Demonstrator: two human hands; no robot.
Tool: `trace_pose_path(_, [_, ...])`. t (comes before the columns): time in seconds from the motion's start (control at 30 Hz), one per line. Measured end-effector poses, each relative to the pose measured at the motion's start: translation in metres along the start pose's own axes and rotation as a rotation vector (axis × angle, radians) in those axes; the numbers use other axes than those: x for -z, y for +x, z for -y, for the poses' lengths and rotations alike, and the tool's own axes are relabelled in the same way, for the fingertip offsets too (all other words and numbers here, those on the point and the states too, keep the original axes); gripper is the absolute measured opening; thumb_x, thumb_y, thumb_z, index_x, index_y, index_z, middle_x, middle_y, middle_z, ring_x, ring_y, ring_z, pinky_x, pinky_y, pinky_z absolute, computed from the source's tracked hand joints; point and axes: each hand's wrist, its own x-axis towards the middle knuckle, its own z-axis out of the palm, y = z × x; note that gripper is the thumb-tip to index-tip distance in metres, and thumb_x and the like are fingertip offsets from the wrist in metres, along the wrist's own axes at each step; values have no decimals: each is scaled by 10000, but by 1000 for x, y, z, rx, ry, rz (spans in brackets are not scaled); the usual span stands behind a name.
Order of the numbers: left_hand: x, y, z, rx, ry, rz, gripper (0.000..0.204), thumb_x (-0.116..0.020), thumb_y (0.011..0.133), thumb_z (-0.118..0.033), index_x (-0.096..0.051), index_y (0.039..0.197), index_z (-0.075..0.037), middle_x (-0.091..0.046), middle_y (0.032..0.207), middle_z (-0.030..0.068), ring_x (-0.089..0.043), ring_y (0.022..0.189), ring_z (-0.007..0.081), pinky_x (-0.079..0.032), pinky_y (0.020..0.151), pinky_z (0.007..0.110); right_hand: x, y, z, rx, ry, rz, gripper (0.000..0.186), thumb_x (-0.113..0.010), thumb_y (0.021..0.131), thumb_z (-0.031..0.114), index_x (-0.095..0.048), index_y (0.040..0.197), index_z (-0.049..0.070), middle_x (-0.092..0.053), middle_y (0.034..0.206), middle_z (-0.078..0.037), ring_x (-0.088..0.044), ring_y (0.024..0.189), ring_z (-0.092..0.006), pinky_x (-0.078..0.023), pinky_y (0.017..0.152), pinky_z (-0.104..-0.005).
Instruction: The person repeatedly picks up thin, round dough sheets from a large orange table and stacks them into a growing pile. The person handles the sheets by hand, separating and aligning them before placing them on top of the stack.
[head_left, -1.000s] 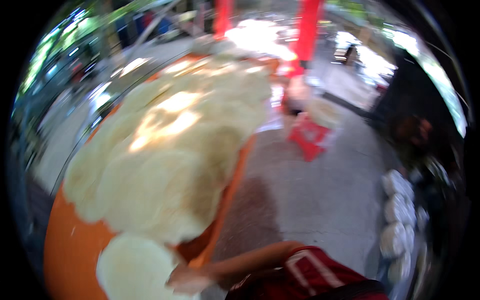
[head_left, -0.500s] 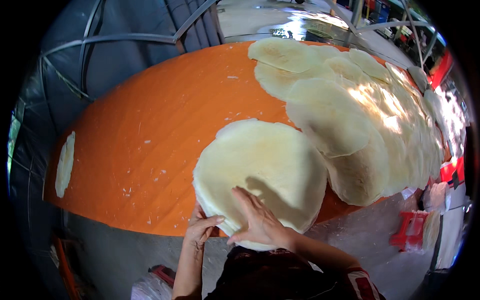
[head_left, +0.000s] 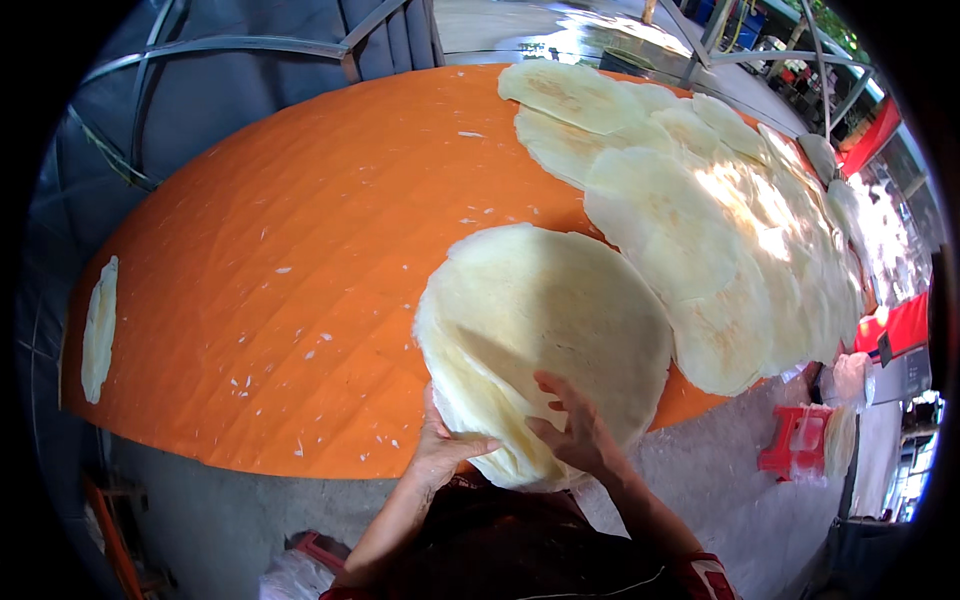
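Note:
A stack of pale, thin round sheets (head_left: 540, 310) lies at the near edge of the orange table (head_left: 260, 260), its lower-left part creased and lifted. My left hand (head_left: 445, 440) grips that edge, thumb over the top and fingers mostly hidden behind it. Over the lower right of the stack is my right hand (head_left: 580, 430), fingers spread and bent; whether they touch the sheets is hard to tell. Many overlapping sheets (head_left: 660, 220) cover the table's right part, and a narrow pale piece (head_left: 100, 330) lies at the far left.
A grey padded covering (head_left: 250, 30) and metal frame bars (head_left: 200, 48) stand behind the table. A red plastic stool (head_left: 790, 440) with bagged items is on the concrete floor (head_left: 700, 480) at right. Another plastic bag (head_left: 295, 575) lies at lower left.
Since the blurred earlier view along the table, my view has turned to face it. In the last half second the stack shifted rightward, its edge creased, and my right fingers moved right.

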Motion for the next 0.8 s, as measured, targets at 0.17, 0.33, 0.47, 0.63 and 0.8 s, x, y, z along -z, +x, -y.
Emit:
trace_pose_path(0.17, [-6,0,-13,39,-72,62,929,-632,556,196,-206,1298,-166,-354,1248,102,-416,1130,237,-436,878,365,-12,-8,20,136,-167,-103,758,-741,630,301,-383,1226,-2,-469,1169,-200,-455,1104,-291,-391,899,-372])
trace_pose_path(0.33, [-6,6,-11,-40,23,147,892,-659,575,160,-196,1267,-161,-385,1197,95,-442,1093,225,-458,851,364,6,-7,15,-18,146,-87,807,-769,581,378,-427,1196,-17,-504,1141,-170,-479,1083,-253,-401,886,-349])
trace_pose_path(0.47, [-14,3,-16,-4,-7,142,882,-666,580,155,-194,1258,-156,-401,1177,86,-449,1081,225,-456,853,369,12,-7,8,-96,218,-70,823,-781,557,402,-452,1175,-29,-511,1137,-168,-491,1067,-235,-408,871,-341])
trace_pose_path(0.63, [-21,7,-12,-75,59,58,804,-675,611,122,-217,1218,-139,-416,1147,100,-468,1052,220,-460,844,363,11,-4,1,-90,263,-51,804,-784,557,388,-464,1163,-32,-515,1134,-167,-498,1057,-230,-411,861,-333])
trace_pose_path(0.8, [-27,8,-10,-97,102,-26,739,-681,632,94,-226,1176,-117,-429,1119,118,-487,1017,217,-468,824,353,8,-4,7,-48,231,-85,658,-743,630,292,-477,1133,-39,-529,1097,-164,-514,1015,-233,-418,841,-324])
